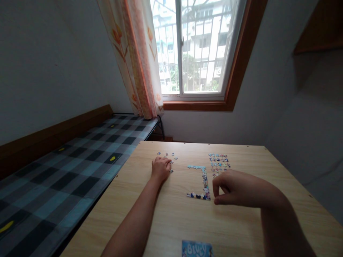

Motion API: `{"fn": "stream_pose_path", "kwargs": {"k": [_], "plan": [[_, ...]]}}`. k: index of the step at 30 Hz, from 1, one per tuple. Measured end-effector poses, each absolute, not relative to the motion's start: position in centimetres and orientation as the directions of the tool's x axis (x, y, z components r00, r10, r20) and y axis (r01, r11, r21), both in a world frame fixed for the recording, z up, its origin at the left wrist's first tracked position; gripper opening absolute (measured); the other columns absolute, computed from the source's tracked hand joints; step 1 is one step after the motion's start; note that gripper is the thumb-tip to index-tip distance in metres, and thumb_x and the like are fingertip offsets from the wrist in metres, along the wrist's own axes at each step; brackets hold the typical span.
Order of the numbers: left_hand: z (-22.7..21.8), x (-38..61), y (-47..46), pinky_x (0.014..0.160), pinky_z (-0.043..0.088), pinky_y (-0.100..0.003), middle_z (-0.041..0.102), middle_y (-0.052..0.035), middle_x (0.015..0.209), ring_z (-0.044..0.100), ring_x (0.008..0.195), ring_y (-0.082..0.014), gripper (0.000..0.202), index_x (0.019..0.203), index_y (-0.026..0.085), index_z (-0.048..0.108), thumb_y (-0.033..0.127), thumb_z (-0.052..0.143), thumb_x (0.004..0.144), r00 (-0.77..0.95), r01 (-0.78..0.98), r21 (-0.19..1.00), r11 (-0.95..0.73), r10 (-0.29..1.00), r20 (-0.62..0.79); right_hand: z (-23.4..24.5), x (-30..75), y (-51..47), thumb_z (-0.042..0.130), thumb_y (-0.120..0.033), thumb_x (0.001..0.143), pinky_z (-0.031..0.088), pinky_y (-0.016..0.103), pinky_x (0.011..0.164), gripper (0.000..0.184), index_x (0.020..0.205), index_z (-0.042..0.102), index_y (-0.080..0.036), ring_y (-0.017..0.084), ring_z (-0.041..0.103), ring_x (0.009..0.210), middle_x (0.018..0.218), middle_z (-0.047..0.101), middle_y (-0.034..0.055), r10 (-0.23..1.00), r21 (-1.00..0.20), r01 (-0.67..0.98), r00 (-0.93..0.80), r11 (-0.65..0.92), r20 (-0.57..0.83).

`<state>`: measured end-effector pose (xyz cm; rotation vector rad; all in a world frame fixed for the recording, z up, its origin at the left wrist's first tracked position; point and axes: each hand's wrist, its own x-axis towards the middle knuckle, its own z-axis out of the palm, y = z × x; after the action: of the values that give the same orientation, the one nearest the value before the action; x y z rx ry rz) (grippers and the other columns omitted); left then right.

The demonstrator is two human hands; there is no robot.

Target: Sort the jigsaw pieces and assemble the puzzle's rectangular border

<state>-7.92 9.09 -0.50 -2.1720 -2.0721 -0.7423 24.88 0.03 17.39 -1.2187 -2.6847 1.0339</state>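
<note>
My left hand [160, 169] rests on the table among loose jigsaw pieces [173, 154]. Its fingers are bent together, with a small puzzle piece [172, 162] at their tips. Another loose piece [171, 171] lies just below that hand. To the right, a joined puzzle border [205, 178] forms three sides, open toward the left. Beside its lower right corner is my right hand [235, 188], thumb and forefinger curled into a pinch. Whatever these fingertips may hold is too small to make out. Rows of separate pieces [219, 160] lie beyond the right hand.
On the wooden table [166, 221], a blue packet or box with lettering [197, 248] lies at the near edge. A bed with a checked cover [88, 157] stands left. Behind are a curtain [139, 60] and a barred window [200, 50].
</note>
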Motion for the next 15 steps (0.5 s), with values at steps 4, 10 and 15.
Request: {"fn": "stream_pose_path", "kwargs": {"k": [4, 10, 15], "plan": [[-0.37, -7.89, 9.11, 0.101, 0.038, -0.044, 0.074, -0.0082, 0.114, 0.058, 0.111, -0.0286, 0.025, 0.102, 0.027, 0.08, 0.027, 0.059, 0.089, -0.014, 0.959, 0.269, -0.086, 0.938, 0.347, 17.39, 24.91, 0.0, 0.075, -0.032, 0.08, 0.032, 0.025, 0.058, 0.012, 0.084, 0.076, -0.021, 0.012, 0.052, 0.064, 0.069, 0.062, -0.001, 0.684, -0.568, 0.674, -0.686, 0.471, -0.247], [-0.61, -8.0, 9.25, 0.1, 0.04, -0.044, 0.074, -0.0079, 0.11, 0.058, 0.11, -0.0286, 0.022, 0.096, 0.028, 0.081, 0.029, 0.06, 0.089, -0.029, 0.955, 0.287, -0.078, 0.935, 0.352, 17.46, 24.81, 0.13, 0.074, -0.032, 0.081, 0.031, 0.025, 0.058, 0.012, 0.084, 0.076, -0.021, 0.012, 0.052, 0.064, 0.07, 0.063, -0.0011, 0.678, -0.572, 0.666, -0.694, 0.479, -0.241], [-0.78, -8.17, 9.42, 0.099, 0.041, -0.043, 0.074, -0.008, 0.109, 0.058, 0.107, -0.0283, 0.022, 0.093, 0.026, 0.081, 0.029, 0.06, 0.089, -0.04, 0.96, 0.274, -0.063, 0.935, 0.353, 17.24, 24.85, 0.34, 0.072, -0.031, 0.082, 0.031, 0.025, 0.058, 0.011, 0.084, 0.076, -0.021, 0.011, 0.051, 0.063, 0.069, 0.062, -0.0018, 0.672, -0.576, 0.663, -0.698, 0.478, -0.247]]}}
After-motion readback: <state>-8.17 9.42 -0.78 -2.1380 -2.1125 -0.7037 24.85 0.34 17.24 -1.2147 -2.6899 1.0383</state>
